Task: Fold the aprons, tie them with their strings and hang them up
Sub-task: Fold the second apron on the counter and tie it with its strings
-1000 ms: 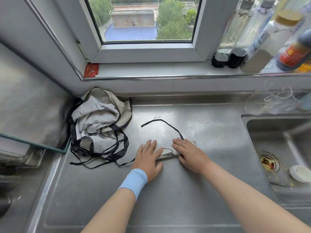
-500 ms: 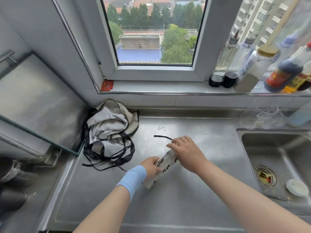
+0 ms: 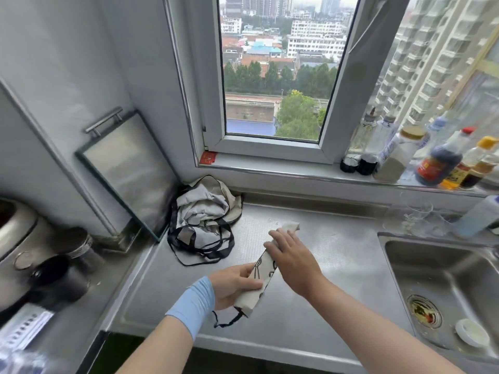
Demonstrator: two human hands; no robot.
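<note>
— Where's the apron, and what shape is it in?

— The folded apron [image 3: 263, 267] is a narrow, flat cream strip with black line print. It lies slantwise on the steel table [image 3: 337, 265], its far end bare on the ribbed metal. A thin black string [image 3: 229, 321] trails from its near end.

— And the hands?

— The left grip [image 3: 235, 283], with a pale blue wristband [image 3: 193, 303] behind it, is clasped round the near end, thumb on top. The right grip [image 3: 293, 259] is released: the fingers lie straight, pressing flat on the middle of the strip.

— What else is about?

— A crumpled apron [image 3: 205, 211], soft grey and cream cloth in a heap tangled with black straps, sits in the back corner just left of the strip, apart from it. Beside it a glass panel [image 3: 129, 171] with a metal bar handle leans on the wall. To the right is a steel sink [image 3: 453, 276], and a row of bottles [image 3: 436, 160] stands on the window sill [image 3: 270, 168] above.
</note>
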